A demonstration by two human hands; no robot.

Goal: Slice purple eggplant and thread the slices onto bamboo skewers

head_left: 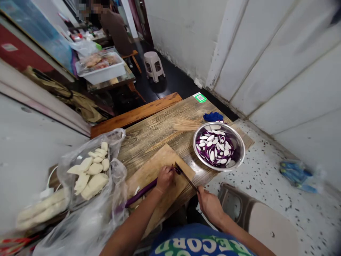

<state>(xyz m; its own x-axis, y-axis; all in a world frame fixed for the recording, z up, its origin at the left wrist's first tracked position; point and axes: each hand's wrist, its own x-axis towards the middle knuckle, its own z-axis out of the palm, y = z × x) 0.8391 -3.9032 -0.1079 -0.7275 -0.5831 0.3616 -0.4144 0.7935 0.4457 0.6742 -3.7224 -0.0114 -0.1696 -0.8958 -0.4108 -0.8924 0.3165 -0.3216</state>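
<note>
On a wooden cutting board, my left hand is closed over a long purple eggplant, near its far end. The eggplant runs back under my wrist toward the left. My right hand grips the handle of a kitchen knife. Its narrow blade reaches across the board to just beside my left fingertips. Whether the edge touches the eggplant is too small to tell. A steel bowl, holding many oval white slices with purple skin, stands beyond the knife to the right.
Pale pieces of food lie in a tray with a clear plastic bag at left. Thin wooden skewers and a blue cloth lie behind. A stool stands at right. A person sits farther back, near a white bin.
</note>
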